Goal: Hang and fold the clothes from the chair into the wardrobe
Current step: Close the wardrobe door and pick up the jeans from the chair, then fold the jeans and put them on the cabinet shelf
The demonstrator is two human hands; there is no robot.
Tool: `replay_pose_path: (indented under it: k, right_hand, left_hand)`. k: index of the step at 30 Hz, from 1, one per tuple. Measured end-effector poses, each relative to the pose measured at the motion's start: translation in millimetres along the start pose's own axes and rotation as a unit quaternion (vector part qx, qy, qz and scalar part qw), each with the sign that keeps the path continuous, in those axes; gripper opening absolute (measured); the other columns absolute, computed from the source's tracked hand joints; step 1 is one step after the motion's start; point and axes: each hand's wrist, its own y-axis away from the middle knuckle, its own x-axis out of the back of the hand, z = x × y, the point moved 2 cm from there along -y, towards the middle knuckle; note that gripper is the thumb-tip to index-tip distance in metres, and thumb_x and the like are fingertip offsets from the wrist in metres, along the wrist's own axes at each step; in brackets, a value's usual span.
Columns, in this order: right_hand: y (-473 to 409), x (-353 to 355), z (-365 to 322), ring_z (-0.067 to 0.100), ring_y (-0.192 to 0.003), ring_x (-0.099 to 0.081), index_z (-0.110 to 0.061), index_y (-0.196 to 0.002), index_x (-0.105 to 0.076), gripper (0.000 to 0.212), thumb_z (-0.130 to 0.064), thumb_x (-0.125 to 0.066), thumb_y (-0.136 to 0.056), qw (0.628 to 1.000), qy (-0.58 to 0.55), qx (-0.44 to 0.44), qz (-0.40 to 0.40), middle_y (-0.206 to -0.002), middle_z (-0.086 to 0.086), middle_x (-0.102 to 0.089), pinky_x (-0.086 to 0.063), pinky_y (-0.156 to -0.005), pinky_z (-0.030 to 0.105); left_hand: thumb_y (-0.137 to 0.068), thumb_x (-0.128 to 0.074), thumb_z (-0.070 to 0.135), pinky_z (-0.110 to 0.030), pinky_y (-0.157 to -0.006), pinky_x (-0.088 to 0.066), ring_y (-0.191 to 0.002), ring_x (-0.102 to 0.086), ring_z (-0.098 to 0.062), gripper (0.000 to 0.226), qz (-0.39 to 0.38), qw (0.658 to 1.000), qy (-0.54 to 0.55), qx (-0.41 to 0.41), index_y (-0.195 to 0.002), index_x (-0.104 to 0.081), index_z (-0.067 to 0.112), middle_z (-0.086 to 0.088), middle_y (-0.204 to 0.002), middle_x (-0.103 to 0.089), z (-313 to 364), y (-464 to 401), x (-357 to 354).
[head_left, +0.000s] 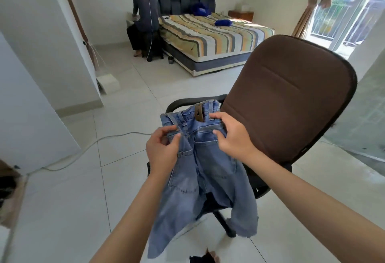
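A pair of light blue jeans [205, 171] with a brown waist patch hangs in front of me, back side toward me, legs dangling to frayed hems. My left hand [161, 149] pinches the left part of the waistband. My right hand [232, 135] grips the right part of the waistband near the back pocket. Just behind the jeans stands a brown office chair [289, 96] with black armrests; its seat is hidden by the jeans. A white wardrobe door panel [27, 104] stands at my left.
A white cable [87, 148] runs across the tiled floor at left. A bed [212, 33] with a striped sheet stands at the back, with a person [144, 19] beside it. A glass door [352, 12] with curtains is at right. Dark cloth [205, 257] lies by my feet.
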Motion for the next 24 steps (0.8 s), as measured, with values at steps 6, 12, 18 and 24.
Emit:
replay_pose_path:
  k: [6, 12, 18, 24]
  right_hand:
    - [-38.3, -1.6, -82.5, -0.006, -0.106, -0.05, -0.013, -0.127, -0.054, 0.044, -0.003, -0.065, -0.085, 0.992, -0.083, 0.092, 0.039, -0.121, -0.008, -0.057, -0.037, -0.091, 0.004]
    - [-76.2, -5.3, -145.4, -0.007, -0.095, -0.054, -0.016, -0.123, -0.054, 0.037, -0.006, -0.063, -0.088, 0.969, -0.185, 0.154, 0.061, -0.116, -0.022, -0.054, -0.048, -0.071, 0.01]
    - [-106.1, -4.5, -180.3, 0.01, -0.104, -0.062, -0.017, -0.119, -0.058, 0.036, -0.022, -0.066, -0.084, 0.943, -0.288, 0.153, 0.069, -0.116, -0.004, -0.064, -0.052, -0.089, 0.029]
    - [-123.9, 1.8, -205.1, 0.01, -0.095, -0.067, -0.013, -0.112, -0.061, 0.038, -0.012, -0.077, -0.078, 0.909, -0.381, 0.149, 0.079, -0.106, -0.001, -0.068, -0.053, -0.079, 0.02]
  left_hand:
    - [-0.081, -0.068, 0.001, -0.027, -0.082, -0.056, -0.091, -0.069, -0.016, 0.032, -0.007, 0.996, 0.012, -0.093, -0.103, -0.066, 0.024, 0.007, -0.107, -0.066, 69.7, -27.7, 32.9]
    - [-0.084, -0.06, -0.006, -0.025, -0.081, -0.056, -0.097, -0.062, 0.0, 0.028, -0.035, 0.982, -0.005, -0.188, -0.103, -0.06, 0.014, 0.003, -0.103, -0.063, 128.4, -53.3, 64.6]
    - [-0.092, -0.041, -0.012, -0.027, -0.072, -0.058, -0.089, -0.07, -0.019, 0.032, -0.069, 0.981, 0.123, -0.13, -0.097, -0.062, 0.012, -0.003, -0.09, -0.072, 164.0, -68.3, 85.8]
    - [-0.088, -0.043, -0.015, -0.027, -0.088, -0.054, -0.098, -0.069, -0.018, 0.038, -0.087, 0.977, 0.077, -0.18, -0.11, -0.065, 0.007, -0.003, -0.095, -0.075, 189.1, -84.4, 102.7]
